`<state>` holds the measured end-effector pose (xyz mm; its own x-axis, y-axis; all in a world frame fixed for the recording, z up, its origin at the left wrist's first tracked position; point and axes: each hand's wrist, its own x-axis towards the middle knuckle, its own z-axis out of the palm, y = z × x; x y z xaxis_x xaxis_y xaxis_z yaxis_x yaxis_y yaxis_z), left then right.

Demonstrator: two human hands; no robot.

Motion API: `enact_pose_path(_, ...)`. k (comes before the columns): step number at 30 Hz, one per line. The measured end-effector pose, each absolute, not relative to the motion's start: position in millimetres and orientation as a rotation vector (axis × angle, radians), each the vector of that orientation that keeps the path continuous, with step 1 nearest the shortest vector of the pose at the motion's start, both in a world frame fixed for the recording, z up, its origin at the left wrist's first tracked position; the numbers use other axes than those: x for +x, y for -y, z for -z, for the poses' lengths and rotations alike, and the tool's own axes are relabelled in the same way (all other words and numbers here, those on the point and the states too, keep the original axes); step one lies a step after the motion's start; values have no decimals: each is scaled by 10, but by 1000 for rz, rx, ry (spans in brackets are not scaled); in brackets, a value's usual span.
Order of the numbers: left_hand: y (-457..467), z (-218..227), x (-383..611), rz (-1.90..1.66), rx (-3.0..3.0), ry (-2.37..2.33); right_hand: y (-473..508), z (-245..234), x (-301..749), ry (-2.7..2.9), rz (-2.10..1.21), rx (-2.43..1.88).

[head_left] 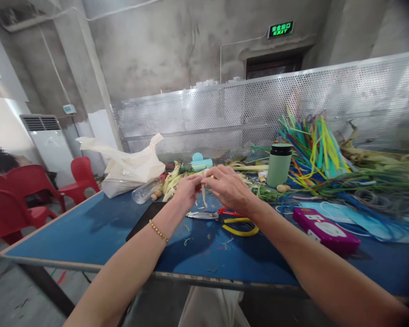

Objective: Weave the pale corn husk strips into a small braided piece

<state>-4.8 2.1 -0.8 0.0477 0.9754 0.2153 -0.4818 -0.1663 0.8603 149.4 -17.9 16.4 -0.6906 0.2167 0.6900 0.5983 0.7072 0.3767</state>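
Observation:
My left hand [188, 190] and my right hand [227, 187] meet above the middle of the table, fingers closed together. Between the fingertips they pinch a pale plant-fibre strip [203, 196], whose end hangs down. My fingers partly hide it, so its full length cannot be made out. Below the hands lies a cutting tool with silvery metal jaws [202, 215] and red handles [230, 212]. Yellow looped handles [241, 228] lie just nearer to me, partly behind my right forearm. Pale husks [172, 180] are heaped behind my left hand.
On the blue table [88, 231] stand a white plastic bag [131, 165], a clear bottle [146, 191] and a green tumbler [279, 165]. Colourful strips [322, 147] pile up at right, near a purple power-socket box [325, 230]. A dark flat object [146, 220] lies beside my left forearm.

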Motion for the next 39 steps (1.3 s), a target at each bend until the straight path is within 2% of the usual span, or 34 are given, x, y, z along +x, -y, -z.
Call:
enact_pose_path(4, 3, 1, -5, -1475, 1002, -649, 237, -173, 1462, 2286, 967, -629)
enact_pose_path(8, 32, 5, 19, -1441, 1023, -611, 248, -179, 1466, 2285, 952, -592)
enact_pose_path(11, 31, 23, 14, -1467, 1088, -648, 206, -136, 1449, 2184, 737, -605)
enact_pose_path(19, 72, 1, 4, -1449, 1219, -620, 56, -66, 1403, 1782, -145, -750)
enact_pose_path(22, 98, -25, 5, -1421, 1192, -615, 29, -73, 1415, 1670, -349, -812)
enact_pose_path(30, 112, -42, 4, -1395, 1213, -618, 13, -95, 1429, 1564, -665, -738)
enact_pose_path(39, 109, -40, -7, -1371, 1219, -608, -27, -94, 1470, 1548, -615, -741)
